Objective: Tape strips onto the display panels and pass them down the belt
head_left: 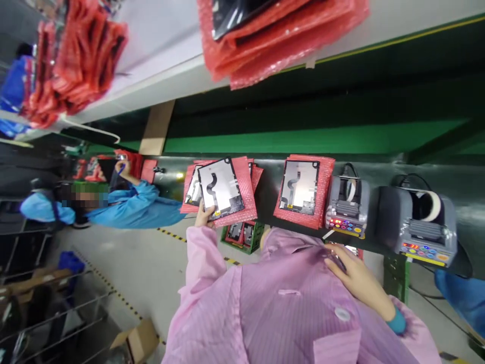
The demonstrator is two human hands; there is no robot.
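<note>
My left hand [204,215] grips the lower left corner of a silver panel [222,188] with a black frame and a black flex cable, which lies over red bubble wrap [248,189]. Under it sits a stack of similar wrapped panels. A second silver panel [301,187] rests on red bubble wrap [326,177] to the right. My right hand [350,270] is by my pink coat, below the nearer tape dispenser [347,205]; its fingers are curved, and whatever may be between them is too small to make out.
Another tape dispenser [428,227] stands farther right. A green crate [242,240] with panels is below the table edge. Overhead, a white shelf [162,71] bears red bubble-wrap bundles [280,45]. A person in blue [132,207] works at the left.
</note>
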